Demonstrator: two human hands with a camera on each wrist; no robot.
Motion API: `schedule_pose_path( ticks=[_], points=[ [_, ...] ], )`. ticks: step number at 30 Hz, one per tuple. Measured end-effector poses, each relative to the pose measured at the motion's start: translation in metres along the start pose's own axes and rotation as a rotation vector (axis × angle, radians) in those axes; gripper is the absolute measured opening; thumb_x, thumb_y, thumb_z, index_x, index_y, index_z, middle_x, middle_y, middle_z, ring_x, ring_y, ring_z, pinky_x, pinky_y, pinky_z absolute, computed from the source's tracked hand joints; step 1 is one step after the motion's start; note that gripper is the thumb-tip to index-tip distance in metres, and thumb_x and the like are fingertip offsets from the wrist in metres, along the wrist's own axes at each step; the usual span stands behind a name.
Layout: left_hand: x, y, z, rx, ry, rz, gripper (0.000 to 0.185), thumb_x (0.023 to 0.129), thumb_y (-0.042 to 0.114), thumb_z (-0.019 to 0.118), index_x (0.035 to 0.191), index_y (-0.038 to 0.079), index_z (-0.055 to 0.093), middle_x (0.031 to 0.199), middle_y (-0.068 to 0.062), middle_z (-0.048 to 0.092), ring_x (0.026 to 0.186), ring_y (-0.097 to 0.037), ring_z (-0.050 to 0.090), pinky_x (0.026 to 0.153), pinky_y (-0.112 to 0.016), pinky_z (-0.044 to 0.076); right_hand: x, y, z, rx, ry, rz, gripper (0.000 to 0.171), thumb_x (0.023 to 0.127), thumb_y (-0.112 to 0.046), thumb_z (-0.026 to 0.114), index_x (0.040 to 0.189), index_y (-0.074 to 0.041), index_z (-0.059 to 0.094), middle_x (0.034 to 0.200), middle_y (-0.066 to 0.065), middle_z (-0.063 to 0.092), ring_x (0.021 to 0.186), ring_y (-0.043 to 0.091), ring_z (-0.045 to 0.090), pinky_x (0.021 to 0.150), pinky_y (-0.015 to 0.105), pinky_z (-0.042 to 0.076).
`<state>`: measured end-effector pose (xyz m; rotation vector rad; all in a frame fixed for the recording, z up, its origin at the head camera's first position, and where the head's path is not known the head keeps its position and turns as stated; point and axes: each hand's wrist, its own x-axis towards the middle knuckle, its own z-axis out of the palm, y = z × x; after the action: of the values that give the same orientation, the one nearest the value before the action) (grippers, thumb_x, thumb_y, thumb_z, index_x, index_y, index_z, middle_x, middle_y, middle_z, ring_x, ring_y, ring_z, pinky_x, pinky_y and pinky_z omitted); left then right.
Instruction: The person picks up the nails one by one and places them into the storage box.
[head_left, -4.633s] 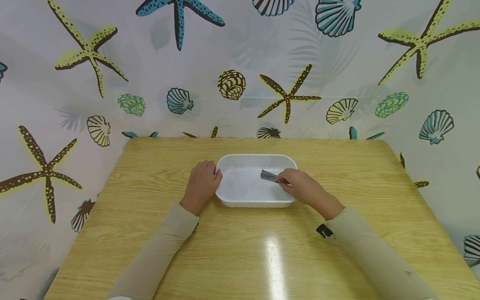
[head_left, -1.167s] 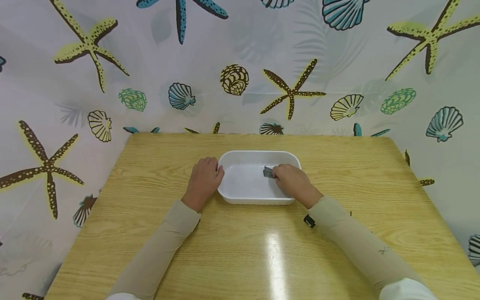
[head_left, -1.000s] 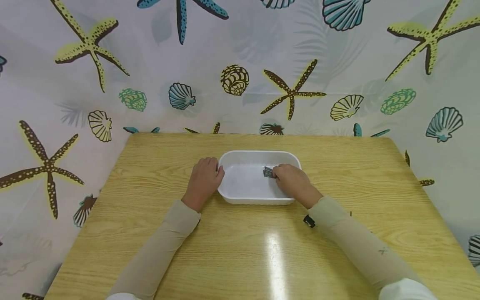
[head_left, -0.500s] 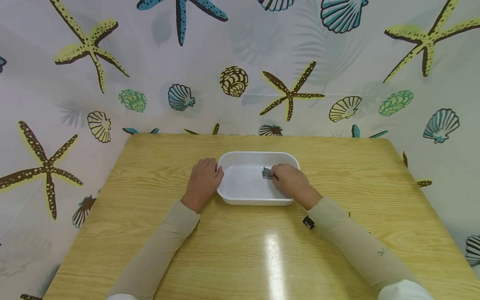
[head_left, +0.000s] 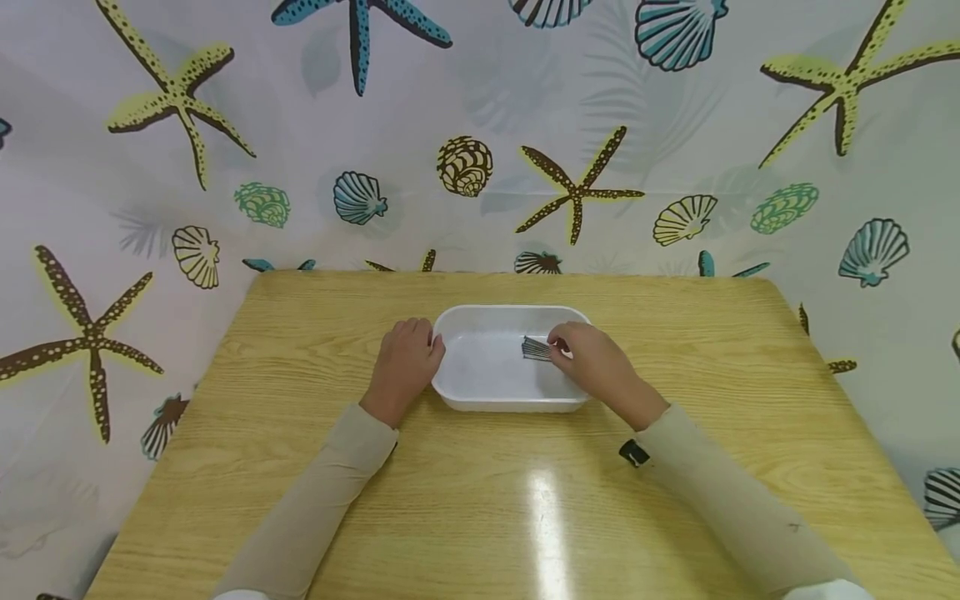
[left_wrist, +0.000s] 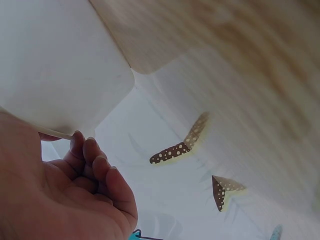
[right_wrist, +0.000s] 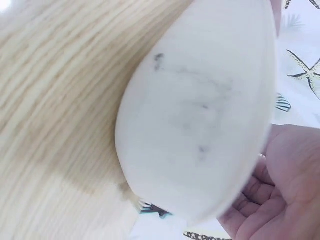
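A white plastic tub stands on the wooden table. My left hand holds its left rim; in the left wrist view the thumb lies behind the tub wall and the fingers curl against the edge. Over the right half of the tub, my right hand pinches the right end of a bundle of thin dark metal sticks, which look like nails. Their free ends fan out to the left. From the right wrist, the tub wall hides the bundle and part of the hand.
The wood-grain table stretches around the tub on all sides. Behind it hangs a pale cloth printed with starfish and shells. A small black wrist device shows under the right sleeve.
Compared with half a second ago, my right hand has shifted slightly and its fingers cover less of the bundle, so more of the sticks shows. My left hand keeps its place on the rim.
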<state>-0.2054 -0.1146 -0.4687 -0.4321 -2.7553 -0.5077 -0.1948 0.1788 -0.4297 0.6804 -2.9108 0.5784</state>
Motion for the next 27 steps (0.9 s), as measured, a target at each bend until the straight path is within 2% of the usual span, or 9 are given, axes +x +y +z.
schedule_pose_path(
  ticks=[5,16,27],
  points=[
    [0.001,0.0,0.001,0.014,-0.008,-0.003,0.025,0.094,0.024,0.045,0.072,0.011,0.043,0.067,-0.002,0.041,0.063,-0.021,0.038,0.057,-0.033,0.031,-0.015,0.01,-0.016,-0.003,0.037,-0.012,0.011,0.087,-0.011,0.06,0.094,-0.004,0.066,0.089,0.005,0.063,0.08,0.015,0.057,0.07,0.032,0.048],
    [0.0,0.002,-0.001,0.009,-0.001,0.004,0.025,0.093,0.023,0.047,0.072,0.011,0.044,0.066,-0.003,0.042,0.062,-0.022,0.039,0.057,-0.033,0.031,-0.051,0.032,-0.046,-0.005,0.078,0.073,0.013,0.089,-0.013,0.06,0.098,-0.004,0.064,0.094,0.008,0.063,0.086,0.022,0.061,0.072,0.038,0.05],
    [0.001,0.001,0.0,0.011,-0.021,-0.012,0.025,0.094,0.024,0.046,0.073,0.011,0.044,0.067,-0.003,0.042,0.064,-0.022,0.039,0.057,-0.034,0.032,-0.08,0.06,-0.063,-0.008,0.033,0.126,0.013,0.091,-0.01,0.058,0.099,-0.003,0.064,0.095,0.01,0.063,0.086,0.024,0.06,0.073,0.043,0.049]
  ],
)
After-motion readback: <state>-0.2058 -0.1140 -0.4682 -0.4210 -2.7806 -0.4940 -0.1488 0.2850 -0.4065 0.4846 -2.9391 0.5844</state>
